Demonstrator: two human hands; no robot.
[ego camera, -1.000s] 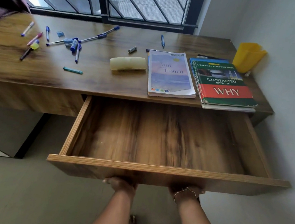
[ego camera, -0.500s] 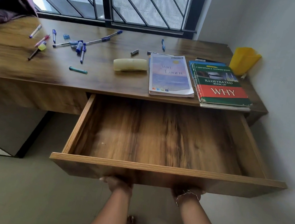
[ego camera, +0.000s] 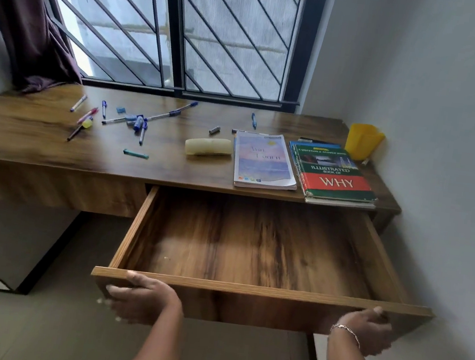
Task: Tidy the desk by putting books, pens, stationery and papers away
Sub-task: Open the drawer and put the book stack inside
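now both hands [ego camera: 252, 316] grip the open drawer [ego camera: 261, 291] front.

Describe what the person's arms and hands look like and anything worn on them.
Both forearms are bare, with no sleeves in view. The right hand has a thin, silvery chain bracelet at the wrist. The left hand shows no bracelet, watch or glove, and its fingertips are blurred. No rings can be made out on either hand.
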